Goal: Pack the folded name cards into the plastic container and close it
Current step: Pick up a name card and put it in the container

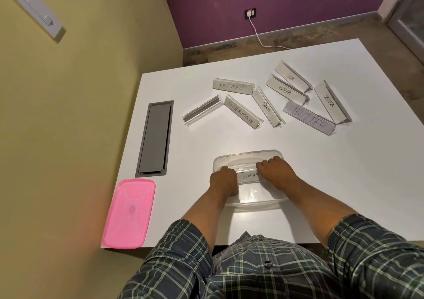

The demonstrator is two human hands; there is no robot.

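A clear plastic container [246,155] sits on the white table near its front edge. Inside it lies a folded name card marked ELEPHANT [249,176]. My left hand [223,179] grips the card's left end and my right hand [276,172] grips its right end, both inside the container. Several other folded name cards lie scattered farther back: BATMAN [231,87], SUPERMAN [241,112], PANDA [267,107], ALPHA [285,90], TIGER [291,76], BUTTER [308,119], ZEBRA [329,102], and one lying with its text hidden [203,110]. The pink lid [129,213] rests at the table's front left corner.
A grey cable hatch [156,138] is set into the table [344,184] on the left. A tan wall runs close along the left side. A white cable [259,34] runs from a wall socket down behind the table's far edge.
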